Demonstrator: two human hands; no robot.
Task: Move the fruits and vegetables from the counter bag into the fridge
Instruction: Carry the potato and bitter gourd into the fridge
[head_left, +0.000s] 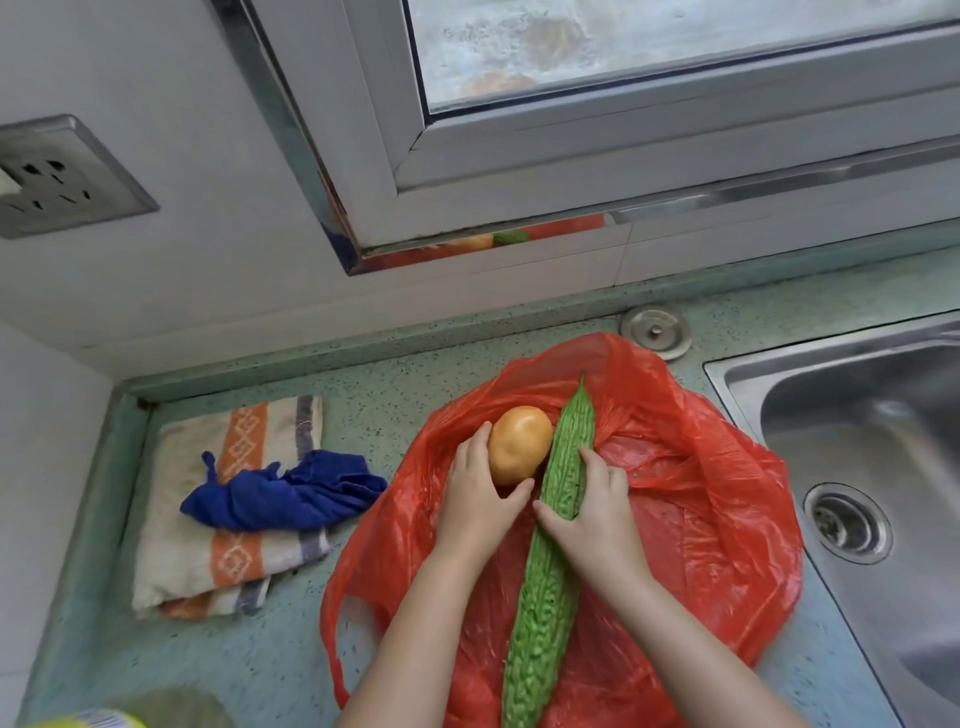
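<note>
On red bag (701, 499), bitter gourd (545, 571) points toward window.

No readable text, brand, number or sign. Yellow item (93, 721), below the towel (176, 561) at the frame edge, may carry a label but is too blurred to read. Towel stripes show a woven diamond pattern only, no letters.

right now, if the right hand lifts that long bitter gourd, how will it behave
The bitter gourd looks straight and firm, so it should probably stay stiff. The right hand grips toward its far end, so the long near part may dip. Its bumpy skin likely resists slipping.
</note>
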